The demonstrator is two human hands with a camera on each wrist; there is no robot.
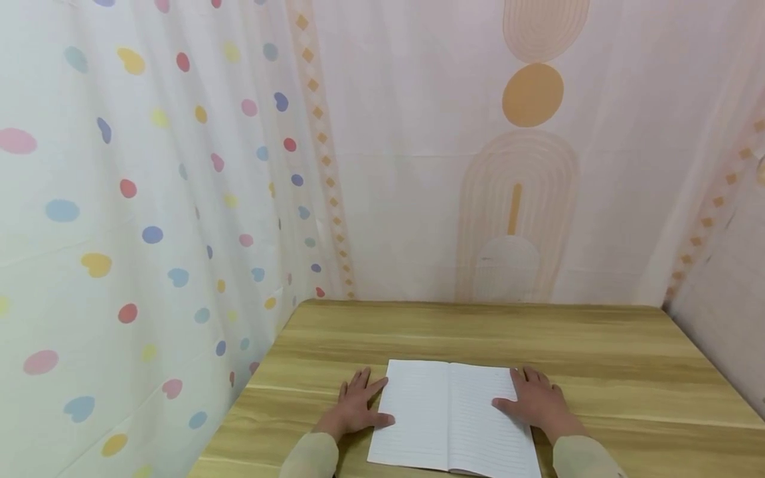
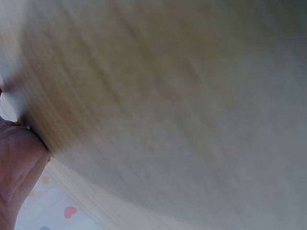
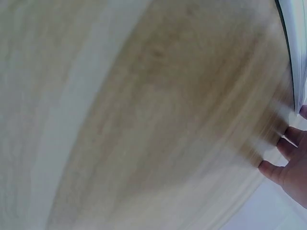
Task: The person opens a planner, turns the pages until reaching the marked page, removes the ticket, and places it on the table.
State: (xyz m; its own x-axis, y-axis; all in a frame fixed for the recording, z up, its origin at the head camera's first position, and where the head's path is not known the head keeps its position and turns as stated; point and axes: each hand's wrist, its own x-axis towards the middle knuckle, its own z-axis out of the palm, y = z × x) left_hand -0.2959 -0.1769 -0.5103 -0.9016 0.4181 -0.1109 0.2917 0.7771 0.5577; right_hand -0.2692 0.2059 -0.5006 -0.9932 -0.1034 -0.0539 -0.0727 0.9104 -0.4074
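Note:
An open notebook (image 1: 418, 411) with ruled white pages lies flat on the wooden table. At its left edge rests my left hand (image 1: 356, 406), fingers spread, with the thumb and index fingertip over the page margin. My right hand (image 1: 536, 399) lies across the notebook's upper right edge; its thumb is on the right page and the other fingers reach past the edge. In the right wrist view, the fingertips of my right hand (image 3: 290, 160) touch the table beside the notebook's page edges (image 3: 298, 52). Only part of my left hand (image 2: 21, 165) shows in the left wrist view.
The wood-grain table (image 1: 478, 332) extends behind and to both sides of the notebook. A dotted curtain (image 1: 149, 265) hangs along the left side, and a patterned curtain (image 1: 406, 199) hangs behind the table's far edge.

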